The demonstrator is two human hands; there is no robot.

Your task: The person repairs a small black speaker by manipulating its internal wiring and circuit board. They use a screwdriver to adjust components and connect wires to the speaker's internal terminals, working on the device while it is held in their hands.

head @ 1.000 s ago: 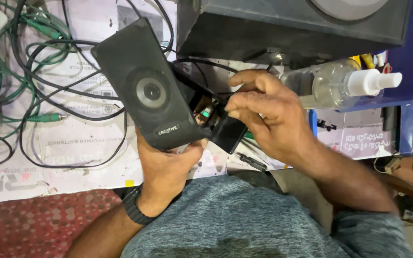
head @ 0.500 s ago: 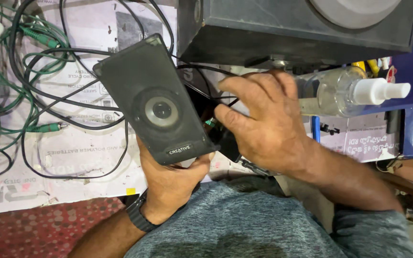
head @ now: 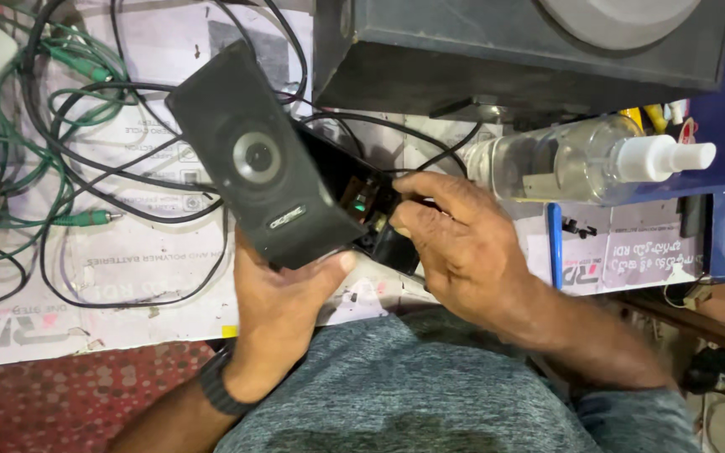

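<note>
My left hand (head: 283, 306) holds a small black speaker (head: 262, 159) from below, its round driver facing up and its long side tilted to the upper left. The speaker's side is open and a green circuit board (head: 361, 201) shows inside. My right hand (head: 455, 239) pinches a small black part (head: 394, 247) at that opening, fingertips right by the board. A black wristband sits on my left wrist (head: 220, 386).
A large black speaker box (head: 497, 59) stands behind. A clear spray bottle (head: 581, 159) with a white nozzle lies at the right. Black and green cables (head: 52, 143) tangle over printed paper (head: 127, 277) at the left. A red patterned cloth (head: 69, 394) is at the lower left.
The speaker has been turned and lifted toward the upper left. My right hand has shifted from covering its side to pinching the black part at the opening, exposing the green board.
</note>
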